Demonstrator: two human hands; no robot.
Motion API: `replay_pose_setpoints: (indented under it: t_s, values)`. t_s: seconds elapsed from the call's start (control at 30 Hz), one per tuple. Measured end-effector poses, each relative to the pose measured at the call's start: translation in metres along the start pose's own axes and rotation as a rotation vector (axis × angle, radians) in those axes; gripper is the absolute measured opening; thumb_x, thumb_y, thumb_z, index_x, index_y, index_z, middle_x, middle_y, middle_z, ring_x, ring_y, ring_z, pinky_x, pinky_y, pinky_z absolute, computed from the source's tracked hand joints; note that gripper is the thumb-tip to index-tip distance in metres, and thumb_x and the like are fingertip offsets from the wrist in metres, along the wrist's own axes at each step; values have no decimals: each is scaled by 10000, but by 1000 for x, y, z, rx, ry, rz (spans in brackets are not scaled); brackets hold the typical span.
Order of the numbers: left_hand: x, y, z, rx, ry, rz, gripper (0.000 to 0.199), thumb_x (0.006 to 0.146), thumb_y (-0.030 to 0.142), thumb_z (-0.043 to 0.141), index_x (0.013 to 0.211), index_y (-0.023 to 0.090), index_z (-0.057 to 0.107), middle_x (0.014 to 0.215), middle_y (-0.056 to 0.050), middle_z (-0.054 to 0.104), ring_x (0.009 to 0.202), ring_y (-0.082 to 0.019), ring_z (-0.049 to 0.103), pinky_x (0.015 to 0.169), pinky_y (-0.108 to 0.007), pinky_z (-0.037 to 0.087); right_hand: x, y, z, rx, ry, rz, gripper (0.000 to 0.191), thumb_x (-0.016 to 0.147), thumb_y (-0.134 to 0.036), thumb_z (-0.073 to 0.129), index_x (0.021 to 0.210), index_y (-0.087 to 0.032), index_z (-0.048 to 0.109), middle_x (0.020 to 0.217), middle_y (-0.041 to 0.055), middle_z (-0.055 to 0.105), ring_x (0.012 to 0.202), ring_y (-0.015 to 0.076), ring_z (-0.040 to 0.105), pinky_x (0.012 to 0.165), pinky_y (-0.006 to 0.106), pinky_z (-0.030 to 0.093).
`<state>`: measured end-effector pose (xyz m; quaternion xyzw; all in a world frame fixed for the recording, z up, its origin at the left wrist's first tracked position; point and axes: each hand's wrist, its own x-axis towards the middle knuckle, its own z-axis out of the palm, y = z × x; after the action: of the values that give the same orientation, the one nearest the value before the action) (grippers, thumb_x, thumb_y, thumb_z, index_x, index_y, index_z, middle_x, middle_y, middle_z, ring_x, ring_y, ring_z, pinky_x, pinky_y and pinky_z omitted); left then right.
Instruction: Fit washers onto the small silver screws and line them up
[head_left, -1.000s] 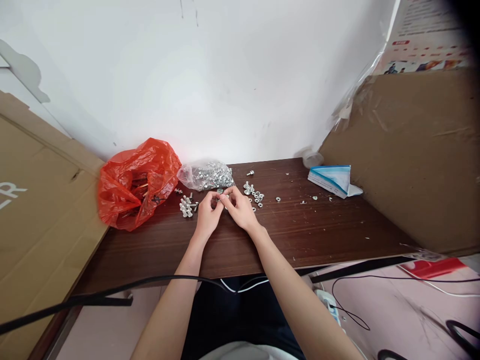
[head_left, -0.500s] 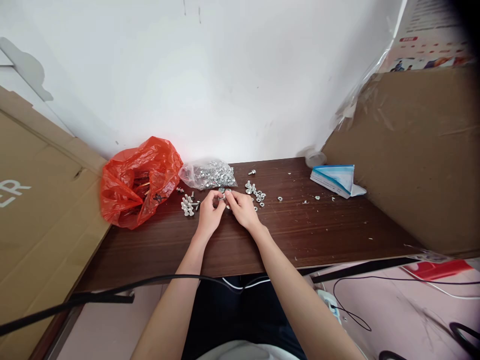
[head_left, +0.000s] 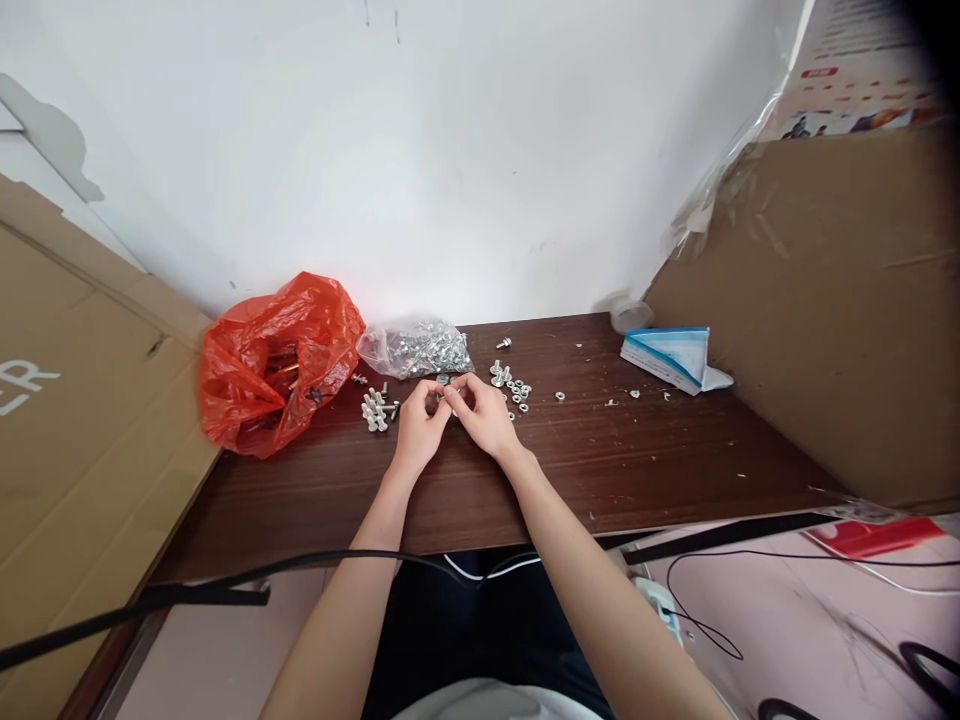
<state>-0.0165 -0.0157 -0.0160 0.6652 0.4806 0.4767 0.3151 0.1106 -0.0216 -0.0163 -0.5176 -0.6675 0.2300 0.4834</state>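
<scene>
My left hand (head_left: 420, 420) and my right hand (head_left: 482, 415) meet over the table, fingertips pinched together. Between them is a small silvery bolt (head_left: 441, 394), mostly covered by the fingers. Left of my left hand lies a cluster of bolts (head_left: 375, 410), with a few more bolts behind it. Several loose nuts (head_left: 523, 391) lie just right of my right hand. Behind those nuts stands a small group of bolts with washers (head_left: 500, 374). A round metal piece (head_left: 443, 379) lies just beyond my fingertips.
A clear bag of metal fasteners (head_left: 427, 350) and a red plastic bag (head_left: 281, 370) lie against the wall. Cardboard boxes flank the brown table (head_left: 300, 510). A blue-and-white folded packet (head_left: 667, 358) is at the right. A black cable (head_left: 330, 556) crosses the front.
The right fingers have shifted slightly and curled closer over the bolt, which shows less than before. The left hand stays almost still.
</scene>
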Motion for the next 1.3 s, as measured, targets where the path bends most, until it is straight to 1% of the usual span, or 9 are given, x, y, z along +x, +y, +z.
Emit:
replay_pose_setpoints:
  t_s: [0.2,0.37,0.43,0.57,0.77,0.93,1.0,1.13,1.3]
  values:
    - [1,-2,1,-12,4,21,68,791,223,536,845,184,538,744,13,592,597,-85,525,480,-169,380,0,-2,-1,-44,32,36,436,933,-488,379,644,-195,525,612,1,574,579,137,501,559,234,328]
    - [1,-2,1,-22,2,5,77,797,232,546,856,183,547,675,29,571,523,-74,479,465,-174,374,0,-3,-2,-25,30,54,298,905,-475,458,856,-210,585,626,-24,589,567,137,519,570,226,345]
    - [1,-2,1,-17,2,6,73,799,229,539,857,184,544,678,30,570,519,-73,476,469,-176,376,0,-3,-2,-35,36,52,329,914,-467,437,781,-203,582,617,-14,586,566,138,518,568,230,343]
    - [1,-3,1,-2,7,14,73,793,213,529,860,189,537,694,29,573,530,-77,480,486,-183,384,1,-2,-3,2,42,100,509,947,-496,319,593,-195,525,568,10,570,550,140,517,569,239,349]
    - [1,-2,1,-5,4,2,81,791,248,544,850,192,543,679,37,563,514,-75,459,481,-186,362,1,0,-1,-2,31,66,267,885,-438,482,796,-209,588,598,-26,581,552,135,520,567,225,356]
    - [1,-1,1,-6,-8,13,63,788,225,539,842,192,545,687,32,566,534,-79,479,490,-185,373,2,0,-1,2,23,97,431,924,-483,376,622,-205,505,570,1,571,546,141,516,556,236,349]
    - [1,-1,1,-23,5,1,71,792,231,541,851,191,542,692,31,569,533,-78,480,491,-186,377,1,-1,-2,10,27,99,411,912,-501,398,646,-208,509,561,-7,561,537,141,510,551,237,346]
    - [1,0,1,-17,6,-1,85,791,249,559,847,186,553,695,28,570,531,-78,473,490,-188,370,0,-2,-2,4,14,100,231,856,-445,515,810,-219,539,569,-37,561,522,140,497,548,234,337]
    - [1,0,1,-1,-5,13,61,790,213,541,844,186,553,666,37,558,518,-77,466,499,-190,378,1,-1,-1,20,40,134,378,909,-493,397,670,-216,491,575,-11,560,543,145,507,564,241,349]
